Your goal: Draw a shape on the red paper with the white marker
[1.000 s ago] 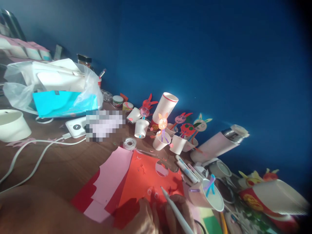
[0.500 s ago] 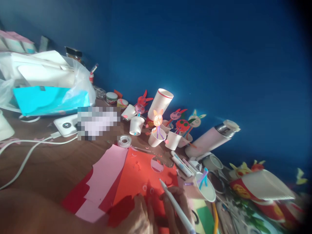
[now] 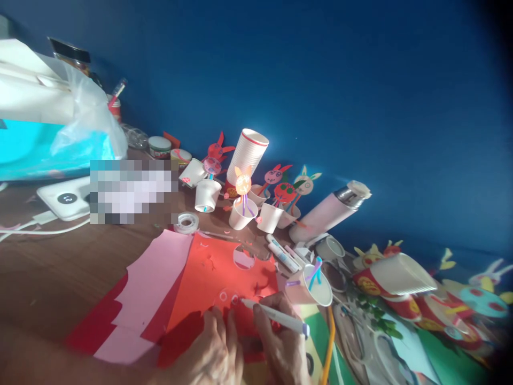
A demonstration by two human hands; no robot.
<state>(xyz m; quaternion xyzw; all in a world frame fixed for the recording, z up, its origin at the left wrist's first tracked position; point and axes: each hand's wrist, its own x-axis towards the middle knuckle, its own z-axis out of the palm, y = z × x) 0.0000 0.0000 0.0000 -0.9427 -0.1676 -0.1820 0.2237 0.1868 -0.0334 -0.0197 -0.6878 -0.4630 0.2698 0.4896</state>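
Observation:
My right hand (image 3: 280, 342) grips a white pen (image 3: 276, 316) whose tip rests on a sheet of red paper (image 3: 216, 289), beside two small drawn circles. My left hand (image 3: 212, 355) lies flat on the near edge of that same sheet, fingers together. A round hole is cut out of the red sheet near its far edge. A pink sheet (image 3: 154, 283) and a darker red sheet (image 3: 94, 321) lie under it to the left. A paper cup with blue and purple straws (image 3: 310, 286) lies tipped just right of my right hand.
Small paper cups with paper animal heads on sticks (image 3: 256, 203) line the blue wall, beside a stack of cups (image 3: 248, 155), a pink flask (image 3: 326, 214) and a tape roll (image 3: 187, 222). A power bank with cable (image 3: 64, 198) and a plastic bag (image 3: 52, 123) sit left.
The view has swung right and down. The pen has tipped from steep to nearly flat, its tip now at the small circles on the red sheet. My left hand stays on the paper.

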